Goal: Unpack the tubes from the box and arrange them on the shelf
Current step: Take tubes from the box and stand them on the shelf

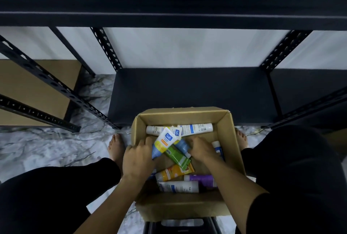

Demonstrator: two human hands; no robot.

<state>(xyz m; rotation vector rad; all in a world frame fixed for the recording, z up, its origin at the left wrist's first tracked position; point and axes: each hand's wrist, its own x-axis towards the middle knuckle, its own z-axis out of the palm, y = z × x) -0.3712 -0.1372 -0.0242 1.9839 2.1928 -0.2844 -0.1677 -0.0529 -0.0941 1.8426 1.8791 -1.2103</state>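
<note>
The job has only just begun, I think. The box (180,119) sits on the floor between the person's feet, and it is full of tubes. The black shelf (187,90) right behind it has no tubes on it that I can see.

Both hands are down inside the box. The left hand (138,158) has its fingers curled round a yellow and blue tube (165,142), and the tube's flat end sticks up past the fingertips. The right hand (201,149) is bent over a pale blue tube (183,146) and looks to be gripping it, though its fingers hide the touch, so I cannot be sure.

Between the two hands lies a green tube (178,156), loose. Just below the hands, toward the wrists, are an orange tube (172,173), a purple tube (201,179) and a white tube (180,186). Past the fingertips, by the far wall, lie two more white ones (197,128).

So nearly all of it is left to do (every tube must be lifted out and lined up on that shelf).
</note>
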